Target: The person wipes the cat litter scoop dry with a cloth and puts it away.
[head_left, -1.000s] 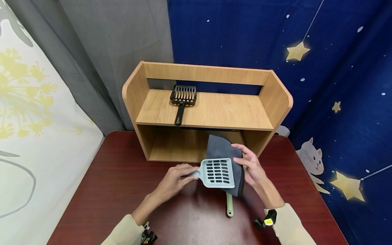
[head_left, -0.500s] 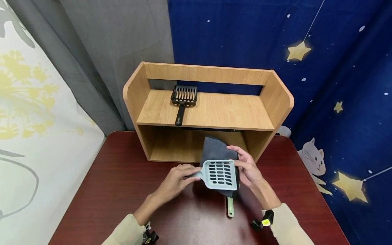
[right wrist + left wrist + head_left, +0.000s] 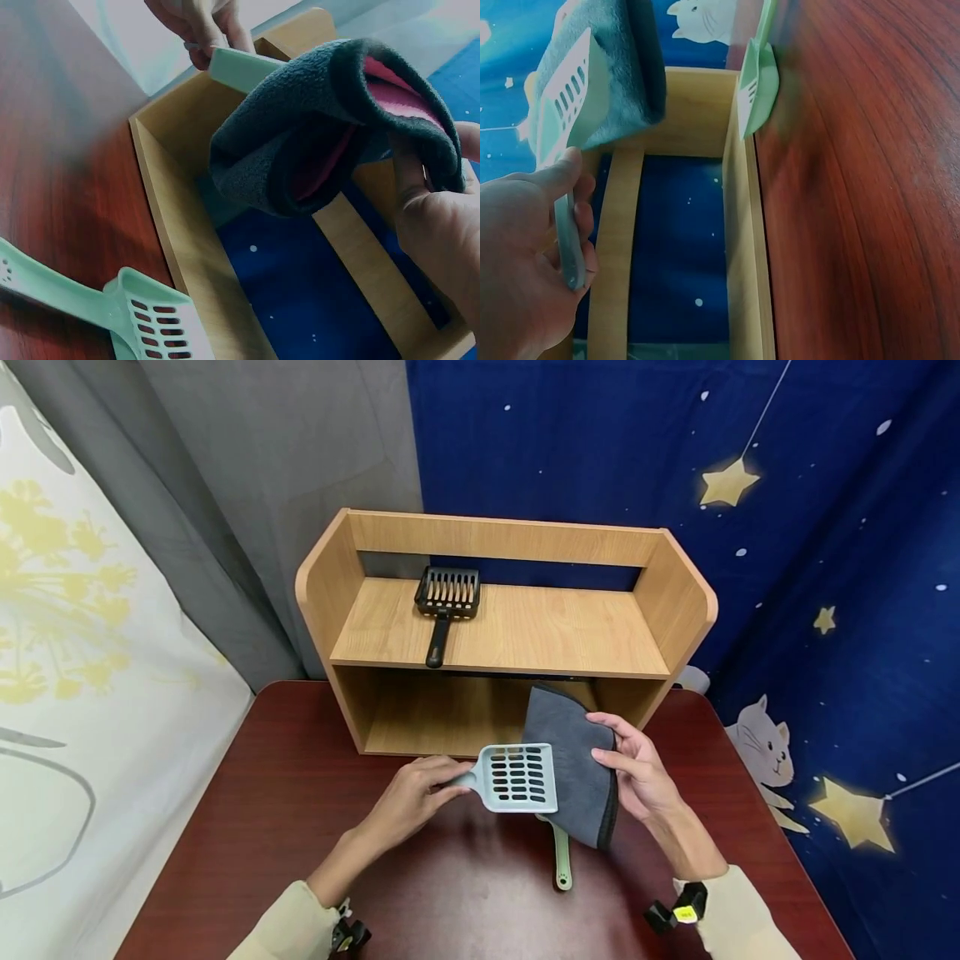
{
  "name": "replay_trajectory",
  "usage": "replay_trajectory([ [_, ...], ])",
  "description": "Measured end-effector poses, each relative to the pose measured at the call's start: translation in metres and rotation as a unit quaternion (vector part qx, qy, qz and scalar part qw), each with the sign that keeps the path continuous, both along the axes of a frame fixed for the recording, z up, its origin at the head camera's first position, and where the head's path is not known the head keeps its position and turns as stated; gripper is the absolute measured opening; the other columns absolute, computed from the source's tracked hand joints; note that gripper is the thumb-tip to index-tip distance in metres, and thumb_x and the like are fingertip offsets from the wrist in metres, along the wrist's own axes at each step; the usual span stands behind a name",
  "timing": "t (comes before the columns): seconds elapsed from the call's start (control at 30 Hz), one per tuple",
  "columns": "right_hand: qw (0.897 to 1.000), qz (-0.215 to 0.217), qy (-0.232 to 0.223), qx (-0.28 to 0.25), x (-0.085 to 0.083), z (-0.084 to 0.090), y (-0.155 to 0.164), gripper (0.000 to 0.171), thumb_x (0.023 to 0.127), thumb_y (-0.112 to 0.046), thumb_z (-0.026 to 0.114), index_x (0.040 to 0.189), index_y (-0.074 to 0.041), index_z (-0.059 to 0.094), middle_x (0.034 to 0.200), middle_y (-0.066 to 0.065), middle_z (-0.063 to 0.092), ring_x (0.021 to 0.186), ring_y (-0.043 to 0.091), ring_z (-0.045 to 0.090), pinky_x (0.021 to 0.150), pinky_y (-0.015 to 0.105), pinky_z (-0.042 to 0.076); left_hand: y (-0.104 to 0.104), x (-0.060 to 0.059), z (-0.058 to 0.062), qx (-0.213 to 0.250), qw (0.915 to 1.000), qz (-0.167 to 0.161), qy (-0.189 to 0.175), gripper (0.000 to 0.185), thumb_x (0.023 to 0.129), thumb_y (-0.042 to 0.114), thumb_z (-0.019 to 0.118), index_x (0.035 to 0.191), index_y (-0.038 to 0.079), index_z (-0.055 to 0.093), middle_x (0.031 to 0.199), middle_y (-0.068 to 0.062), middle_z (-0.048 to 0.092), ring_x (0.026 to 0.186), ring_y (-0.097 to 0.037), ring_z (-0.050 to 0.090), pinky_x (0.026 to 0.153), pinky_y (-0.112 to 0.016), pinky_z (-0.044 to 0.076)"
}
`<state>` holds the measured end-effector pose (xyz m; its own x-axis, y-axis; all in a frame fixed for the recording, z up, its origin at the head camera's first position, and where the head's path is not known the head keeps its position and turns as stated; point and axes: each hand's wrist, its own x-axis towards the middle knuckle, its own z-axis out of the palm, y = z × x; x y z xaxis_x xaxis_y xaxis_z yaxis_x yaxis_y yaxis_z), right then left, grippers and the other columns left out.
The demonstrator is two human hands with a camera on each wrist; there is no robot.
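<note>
Your left hand (image 3: 411,793) is curled round the handle of the pale grey-blue slotted plastic scoop (image 3: 517,777), holding it level above the dark red wooden table (image 3: 262,810), in front of the light wooden two-tier shelf (image 3: 510,635). Your right hand (image 3: 637,768) pinches the folded dark grey fleece cloth (image 3: 573,760), thumb on top, just against the scoop's far edge. To wipe well, keep the handle steady and press the cloth flat over the slots. A green plastic scoop (image 3: 561,856) lies on the table beneath; a black slotted scoop (image 3: 446,602) rests on the upper shelf.
</note>
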<state>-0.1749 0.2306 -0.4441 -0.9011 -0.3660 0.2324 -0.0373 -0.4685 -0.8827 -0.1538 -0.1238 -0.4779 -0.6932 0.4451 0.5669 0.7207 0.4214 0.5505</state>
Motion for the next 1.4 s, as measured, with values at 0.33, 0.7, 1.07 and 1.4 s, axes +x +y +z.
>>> replay_trajectory([
  [0.33, 0.998, -0.041, 0.024, 0.035, 0.007, 0.004, 0.012, 0.053, 0.095, 0.023, 0.052, 0.135, -0.010, 0.066, 0.122, 0.002, 0.071, 0.113, 0.015, 0.069, 0.089, 0.028, 0.059, -0.007, 0.003, 0.001, -0.032, 0.9985, 0.042, -0.016, 0.037, 0.090, 0.011, 0.084, 0.126, 0.006, 0.078, 0.105, 0.003, 0.077, 0.084, -0.008, 0.064, 0.070, -0.036, 0.056],
  [0.7, 0.954, -0.129, 0.109, 0.246, 0.012, 0.005, 0.017, 0.049, 0.093, 0.011, 0.072, 0.141, 0.004, 0.063, 0.115, 0.005, 0.077, 0.106, 0.015, 0.073, 0.083, 0.028, 0.061, -0.011, -0.003, 0.003, -0.067, 0.9924, 0.102, -0.011, 0.034, 0.085, 0.010, 0.088, 0.117, 0.003, 0.080, 0.091, 0.000, 0.076, 0.071, -0.007, 0.056, 0.065, -0.028, 0.049],
  [1.07, 0.925, -0.183, 0.191, 0.271, 0.029, -0.016, -0.023, 0.053, 0.088, 0.012, 0.078, 0.138, 0.001, 0.067, 0.117, 0.027, 0.071, 0.099, 0.012, 0.073, 0.082, 0.025, 0.060, 0.003, -0.003, 0.005, -0.047, 0.9825, 0.167, -0.069, 0.033, 0.088, 0.014, 0.087, 0.116, 0.000, 0.080, 0.094, -0.009, 0.078, 0.074, -0.015, 0.066, 0.066, -0.033, 0.054],
  [1.4, 0.928, -0.169, 0.222, 0.247, 0.039, -0.035, -0.070, 0.049, 0.088, 0.009, 0.080, 0.135, 0.000, 0.069, 0.110, 0.023, 0.076, 0.093, 0.016, 0.076, 0.076, 0.029, 0.062, 0.027, -0.001, 0.005, -0.028, 0.9807, 0.172, -0.088, 0.026, 0.091, 0.010, 0.082, 0.114, -0.002, 0.080, 0.103, -0.015, 0.079, 0.089, -0.027, 0.076, 0.077, -0.045, 0.059],
])
